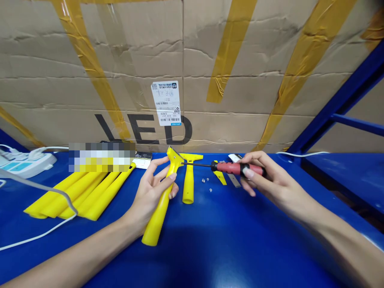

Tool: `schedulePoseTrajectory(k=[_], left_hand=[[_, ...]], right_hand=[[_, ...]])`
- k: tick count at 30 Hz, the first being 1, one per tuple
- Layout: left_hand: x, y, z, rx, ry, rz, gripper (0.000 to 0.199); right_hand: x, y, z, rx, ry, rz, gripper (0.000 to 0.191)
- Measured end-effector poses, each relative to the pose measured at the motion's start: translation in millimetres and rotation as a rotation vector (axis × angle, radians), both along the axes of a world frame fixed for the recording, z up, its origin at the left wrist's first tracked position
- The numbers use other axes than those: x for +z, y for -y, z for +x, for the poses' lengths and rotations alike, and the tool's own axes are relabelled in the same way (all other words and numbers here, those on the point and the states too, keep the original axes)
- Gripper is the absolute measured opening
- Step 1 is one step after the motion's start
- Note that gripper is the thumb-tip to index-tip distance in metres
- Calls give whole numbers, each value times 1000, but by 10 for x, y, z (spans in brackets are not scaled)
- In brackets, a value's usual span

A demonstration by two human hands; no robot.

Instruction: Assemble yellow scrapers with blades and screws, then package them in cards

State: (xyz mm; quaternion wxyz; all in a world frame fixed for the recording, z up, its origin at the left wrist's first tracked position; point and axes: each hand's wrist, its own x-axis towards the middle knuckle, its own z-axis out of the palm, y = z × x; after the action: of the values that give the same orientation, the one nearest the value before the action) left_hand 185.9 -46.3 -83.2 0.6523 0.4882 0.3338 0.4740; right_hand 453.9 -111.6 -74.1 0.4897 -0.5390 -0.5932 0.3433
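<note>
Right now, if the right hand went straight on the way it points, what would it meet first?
Probably the yellow plastic handle in the left hand: the right hand aims a red-and-black screwdriver at its head. Contact is unclear.

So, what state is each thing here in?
Left hand, closed on the held yellow tool
Right hand, closed on the screwdriver
Held yellow tool, tilted
Screwdriver, near level, tip at the yellow head
Second yellow tool, lying down
Small metal parts, loose
Yellow handles, bunched together
Power strip, plugs in
Cardboard, taped, creased
</note>
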Motion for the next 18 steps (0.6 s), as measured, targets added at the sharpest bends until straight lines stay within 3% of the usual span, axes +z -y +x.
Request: schedulePoseTrajectory(k=[4,9,14,18], left_hand=[[10,3,1,-22,5,15,54],[3,3,-5,-6,-17,10,53],[-6,25,12,-51,4,30,49],[2,28,13,-12,-9,14,54]], right_hand=[[-15,-19,-23,-163,-3,-16,38],[15,-18,-6,12,-112,-10,36],[11,-25,-11,-205,-32,-37,40],[50,-8,-18,-41,-153,-18,39]])
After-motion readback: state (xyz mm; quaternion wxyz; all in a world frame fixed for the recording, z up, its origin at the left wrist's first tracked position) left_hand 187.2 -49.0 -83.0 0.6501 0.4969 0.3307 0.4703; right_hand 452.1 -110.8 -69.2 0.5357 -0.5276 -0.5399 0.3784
